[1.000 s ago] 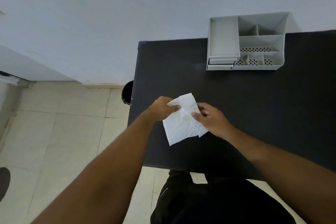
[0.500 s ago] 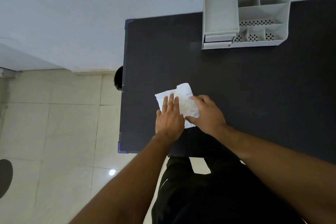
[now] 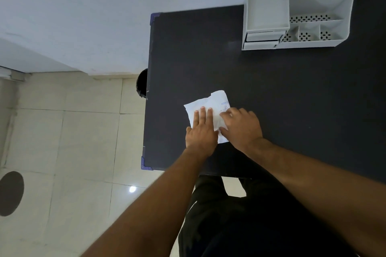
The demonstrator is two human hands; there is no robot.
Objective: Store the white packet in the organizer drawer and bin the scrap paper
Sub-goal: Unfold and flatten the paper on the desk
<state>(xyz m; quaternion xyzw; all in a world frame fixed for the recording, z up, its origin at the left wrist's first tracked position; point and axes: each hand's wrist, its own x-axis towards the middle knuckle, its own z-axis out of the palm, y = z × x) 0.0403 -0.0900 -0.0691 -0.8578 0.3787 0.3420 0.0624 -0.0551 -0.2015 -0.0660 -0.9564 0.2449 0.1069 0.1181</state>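
Observation:
A white packet [image 3: 211, 103] with small blue print lies flat on the black table [image 3: 271, 94], near its front left part. My left hand [image 3: 201, 131] rests palm-down on the packet with straight fingers. My right hand [image 3: 242, 126] touches the packet's right side with bent fingers, thumb by its lower edge. The grey organizer [image 3: 298, 6] stands at the table's back, with two shut drawers [image 3: 262, 37] at its front left. No separate scrap paper shows.
A dark round bin [image 3: 142, 83] peeks out beside the table's left edge, on the tiled floor [image 3: 73, 131]. A dark round patch [image 3: 10, 193] lies on the floor at far left. A white wall runs behind the table.
The packet went from held up between both hands to lying flat on the table. My left hand flattened on top of it. The camera tilted down toward the table.

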